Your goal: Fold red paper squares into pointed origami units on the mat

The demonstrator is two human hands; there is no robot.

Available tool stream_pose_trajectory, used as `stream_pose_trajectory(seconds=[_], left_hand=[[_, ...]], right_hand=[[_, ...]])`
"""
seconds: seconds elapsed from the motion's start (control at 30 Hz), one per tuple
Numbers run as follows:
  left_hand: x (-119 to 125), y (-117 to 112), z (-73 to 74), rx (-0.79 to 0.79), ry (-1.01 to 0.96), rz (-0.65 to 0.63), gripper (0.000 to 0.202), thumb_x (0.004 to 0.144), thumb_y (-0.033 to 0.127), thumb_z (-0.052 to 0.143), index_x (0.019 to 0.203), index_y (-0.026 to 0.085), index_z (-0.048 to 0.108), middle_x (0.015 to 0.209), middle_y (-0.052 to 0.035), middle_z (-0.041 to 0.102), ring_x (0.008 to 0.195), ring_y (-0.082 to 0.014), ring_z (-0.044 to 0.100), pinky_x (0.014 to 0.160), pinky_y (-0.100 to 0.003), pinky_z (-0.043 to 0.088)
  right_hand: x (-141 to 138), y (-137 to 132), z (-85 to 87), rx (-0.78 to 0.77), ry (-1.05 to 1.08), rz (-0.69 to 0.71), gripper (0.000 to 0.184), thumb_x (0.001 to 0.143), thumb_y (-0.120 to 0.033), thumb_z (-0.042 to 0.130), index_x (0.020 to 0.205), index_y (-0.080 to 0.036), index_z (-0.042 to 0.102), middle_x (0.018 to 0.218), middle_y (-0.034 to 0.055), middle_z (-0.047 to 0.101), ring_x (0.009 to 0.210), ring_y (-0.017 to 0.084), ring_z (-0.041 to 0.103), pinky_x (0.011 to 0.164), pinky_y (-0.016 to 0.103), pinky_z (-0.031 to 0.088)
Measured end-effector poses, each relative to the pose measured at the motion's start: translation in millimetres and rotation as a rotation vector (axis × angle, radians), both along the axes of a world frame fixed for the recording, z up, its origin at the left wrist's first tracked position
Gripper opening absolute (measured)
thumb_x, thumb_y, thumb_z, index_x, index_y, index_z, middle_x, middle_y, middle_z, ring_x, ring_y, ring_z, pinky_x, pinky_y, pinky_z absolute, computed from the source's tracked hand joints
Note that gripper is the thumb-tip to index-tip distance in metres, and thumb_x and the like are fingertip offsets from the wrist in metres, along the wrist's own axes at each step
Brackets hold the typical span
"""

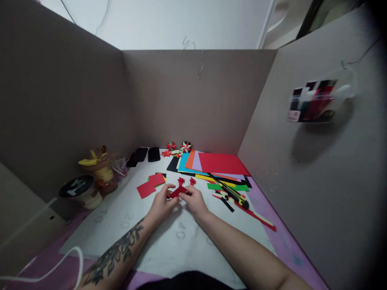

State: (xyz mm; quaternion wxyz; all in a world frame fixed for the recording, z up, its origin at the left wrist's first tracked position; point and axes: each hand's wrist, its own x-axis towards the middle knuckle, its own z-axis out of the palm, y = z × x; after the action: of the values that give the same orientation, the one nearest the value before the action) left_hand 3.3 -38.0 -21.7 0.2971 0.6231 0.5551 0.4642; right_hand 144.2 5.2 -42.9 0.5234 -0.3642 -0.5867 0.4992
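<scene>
Between grey panels [196, 100], a white sheet [160, 255] numbered 20 and 40 lay on a purple tabletop [288, 245]; over its middle the left hand [163, 200] and right hand [195, 200] pinched a folded red paper [179, 191]; right, the label [294, 116] on a hanging container [320, 105] was illegible

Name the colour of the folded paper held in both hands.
The folded paper is red, seen best in the head view.

Paper squares [146, 189] lie left of 2 folded pieces [192, 181], the cutter [232, 192] right, paper flowers [171, 146] behind.
</scene>
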Motion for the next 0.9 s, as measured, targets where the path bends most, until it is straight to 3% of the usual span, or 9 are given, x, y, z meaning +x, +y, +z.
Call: stream_pose_trajectory(seconds=[0.13,0.3,0.57,0.73,0.9], left_hand=[[-4,3,-2.8,0.002,0.033,0.015,0.035,0.072,0.024,0.055,0.106,0.018,0.048,0.068,0.0020,0.061,0.060,-0.0132,0.058,0.056,-0.023,0.041],[-5,4,-4.5,0.047,0.034,0.040,0.047,0.070,0.025,0.059,0.114,0.019,0.046,0.089,-0.0035,0.062,0.079,-0.0158,0.061,0.066,-0.025,0.045],[-2,3,-0.7,0.000,-0.064,0.060,0.034,0.070,0.027,0.060,0.100,0.018,0.049,0.073,0.0001,0.061,0.067,-0.0150,0.060,0.059,-0.024,0.043],[-3,3,-2.0,0.002,-0.053,0.001,0.032,0.073,0.026,0.057,0.102,0.018,0.045,0.077,-0.0011,0.063,0.067,-0.0141,0.059,0.058,-0.023,0.043],[-1,2,1.6,-0.016,-0.008,-0.087,0.029,0.075,0.026,0.054,0.102,0.019,0.044,0.074,-0.0001,0.063,0.063,-0.0134,0.059,0.056,-0.022,0.042]], right_hand=[[2,6,-1.7,-0.066,0.089,-0.081,0.018,0.068,-0.030,0.063,0.060,-0.017,0.054,0.059,-0.0040,0.050,0.059,0.012,0.046,0.060,0.025,0.038],[4,3,2.6,0.022,-0.027,-0.093,0.020,0.067,-0.027,0.063,0.055,-0.018,0.050,0.063,-0.0033,0.049,0.063,0.013,0.046,0.063,0.025,0.037],[-2,-1,0.4,0.042,-0.120,0.004,0.011,0.067,-0.026,0.063,0.064,-0.017,0.056,0.068,-0.0014,0.053,0.064,0.013,0.047,0.061,0.025,0.038],[-7,-7,2.9,0.004,-0.131,-0.025,0.014,0.066,-0.022,0.062,0.057,-0.017,0.052,0.062,-0.0033,0.049,0.061,0.012,0.045,0.059,0.024,0.036],[-3,0,3.7,-0.065,0.004,-0.053,0.017,0.066,-0.028,0.062,0.059,-0.017,0.051,0.057,-0.0042,0.048,0.057,0.011,0.043,0.057,0.023,0.035]])
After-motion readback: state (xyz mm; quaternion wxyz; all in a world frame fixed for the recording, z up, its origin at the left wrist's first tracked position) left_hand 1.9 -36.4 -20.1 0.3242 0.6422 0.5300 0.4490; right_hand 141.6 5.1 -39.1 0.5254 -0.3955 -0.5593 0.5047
